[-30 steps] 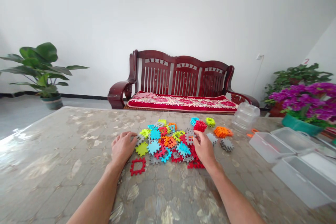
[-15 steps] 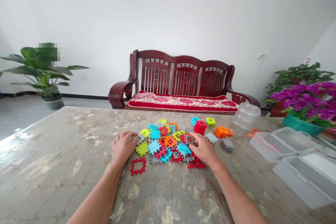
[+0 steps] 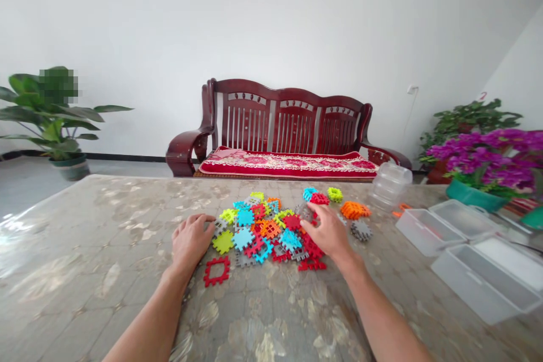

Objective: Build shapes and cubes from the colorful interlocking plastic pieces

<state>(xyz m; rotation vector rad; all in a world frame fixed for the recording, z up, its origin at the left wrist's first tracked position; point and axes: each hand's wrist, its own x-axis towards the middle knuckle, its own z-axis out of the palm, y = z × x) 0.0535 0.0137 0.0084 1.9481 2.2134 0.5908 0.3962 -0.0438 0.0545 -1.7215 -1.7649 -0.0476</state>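
Note:
A pile of toothed plastic building tiles (image 3: 246,218) in blue, red, orange, lime and grey lies between my hands on the table. My left hand (image 3: 192,240) rests at the pile's left edge, fingers stretched toward a grey tile (image 3: 220,227) and holding nothing. Close to it are a lime tile (image 3: 223,242) and, nearer me, a red square frame (image 3: 216,271). Over red tiles (image 3: 313,248) on the right side is my right hand (image 3: 328,230), thumb and fingers apart. It partly hides the red and grey tiles beneath and behind it.
Sorted groups of orange tiles (image 3: 355,210), grey tiles (image 3: 361,231) and lime tiles (image 3: 335,194) sit right of the pile. Open clear plastic boxes (image 3: 479,288) and a purple flower pot (image 3: 477,195) stand farther right. A wooden bench (image 3: 292,119) is beyond the table (image 3: 127,220).
My right hand has shifted slightly up and parted its fingers; the grey tile at its fingertips is gone from there, and a red tile shows beside the thumb. My left hand stays beside the pile.

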